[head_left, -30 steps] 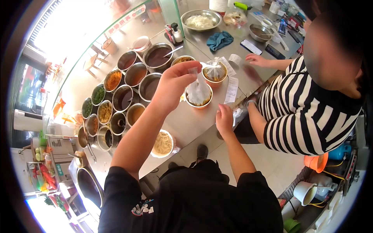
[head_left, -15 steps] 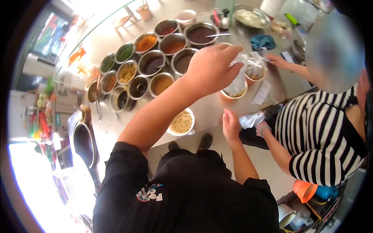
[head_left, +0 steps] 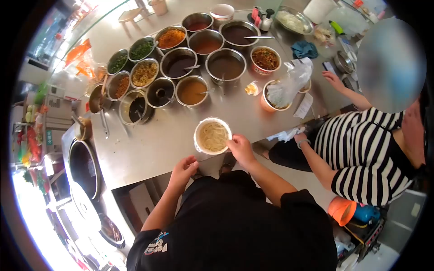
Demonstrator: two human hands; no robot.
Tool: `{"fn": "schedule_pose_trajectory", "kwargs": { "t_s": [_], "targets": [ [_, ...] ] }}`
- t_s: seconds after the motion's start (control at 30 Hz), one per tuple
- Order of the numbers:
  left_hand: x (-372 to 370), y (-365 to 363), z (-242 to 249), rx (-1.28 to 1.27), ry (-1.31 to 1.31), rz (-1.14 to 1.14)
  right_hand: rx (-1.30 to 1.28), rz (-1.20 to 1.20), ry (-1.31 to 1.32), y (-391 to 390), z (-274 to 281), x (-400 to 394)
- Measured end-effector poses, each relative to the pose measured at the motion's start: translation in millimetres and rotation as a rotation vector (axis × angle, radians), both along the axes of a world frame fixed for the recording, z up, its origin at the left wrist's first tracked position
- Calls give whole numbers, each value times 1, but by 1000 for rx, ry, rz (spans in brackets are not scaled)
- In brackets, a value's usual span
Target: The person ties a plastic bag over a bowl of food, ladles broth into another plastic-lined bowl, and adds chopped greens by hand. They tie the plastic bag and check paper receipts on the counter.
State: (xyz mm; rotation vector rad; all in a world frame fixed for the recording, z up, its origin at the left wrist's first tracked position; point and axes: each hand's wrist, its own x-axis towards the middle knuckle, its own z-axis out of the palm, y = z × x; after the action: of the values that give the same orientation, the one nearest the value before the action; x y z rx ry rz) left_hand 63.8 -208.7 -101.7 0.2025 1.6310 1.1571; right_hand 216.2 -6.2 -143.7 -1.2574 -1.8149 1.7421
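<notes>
A white paper bowl (head_left: 197,136) of pale noodles stands at the front edge of the metal counter. My right hand (head_left: 242,149) pinches its right rim, with the thumb and fingers at the wall. Just left of and below the bowl, my left hand (head_left: 181,172) is apart from it, fingers stretched out and nothing in them. Farther right, a clear plastic bag (head_left: 291,83) is draped over a bowl (head_left: 270,107) with dark contents. A filled bowl (head_left: 265,70) with reddish-brown food and a small cup (head_left: 252,88) stand behind it.
Several metal pots of sauces and toppings, including a brown sauce pot (head_left: 192,91), crowd the counter's left and middle. A co-worker in a striped top (head_left: 357,149) stands right, one hand (head_left: 333,81) over the counter. A white slip (head_left: 303,106) and blue cloth (head_left: 304,49) lie nearby.
My left hand has drawn back from above the bagged bowls to the counter's front edge. My right hand has moved left onto the noodle bowl. The co-worker's far hand has moved off the bag.
</notes>
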Motion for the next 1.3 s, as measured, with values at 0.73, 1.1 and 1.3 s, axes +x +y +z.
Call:
{"fn": "schedule_pose_trajectory", "kwargs": {
  "t_s": [0.73,1.1,1.3],
  "targets": [
    [-73,-37,6,-46,-26,551,525,-1147,-305,213,-53,131],
    [-52,-78,-3,-141,112,739,374,-867,-813,298,-64,141],
    [-24,-92,-11,-246,102,704,566,-769,-744,278,-75,146]
  ]
}}
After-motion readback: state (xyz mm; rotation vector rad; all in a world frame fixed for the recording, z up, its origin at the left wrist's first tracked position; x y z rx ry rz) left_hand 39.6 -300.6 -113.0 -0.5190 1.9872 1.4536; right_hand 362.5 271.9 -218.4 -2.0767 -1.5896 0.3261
